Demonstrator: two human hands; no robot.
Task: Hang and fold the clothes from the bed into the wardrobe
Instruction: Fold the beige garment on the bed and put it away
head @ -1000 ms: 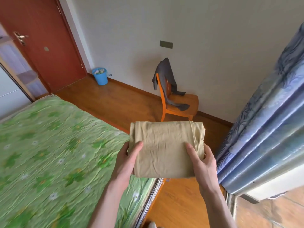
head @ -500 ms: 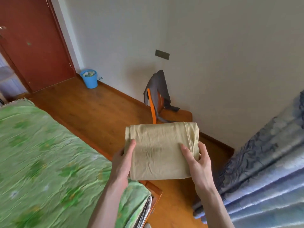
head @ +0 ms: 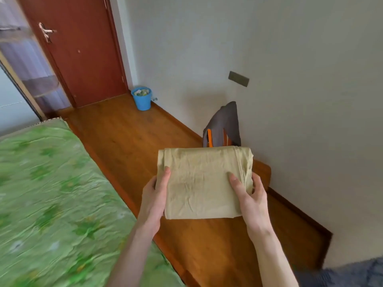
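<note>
While held up over the wooden floor (head: pixel 128 139) just off the edge of the bed (head: pixel 51 193), folded beige garment (head: pixel 204 183) gripped on both sides: left hand (head: pixel 154 201) and right hand (head: pixel 251 200) each with thumb pressed on top, other fingers curled beneath, mostly hidden. Beyond it, orange chair (head: pixel 210 138) draped with dark garment (head: pixel 227 123), against the wall; blue bin (head: pixel 142 100) beside red-brown door (head: pixel 80 50).

Two bare forearms in view, no sleeves visible up to the frame edge, left hand (head: pixel 154 200) and right hand (head: pixel 251 200) ungloved, no rings, watch or bands seen (wrists fully exposed), fingernails short and unpainted
</note>
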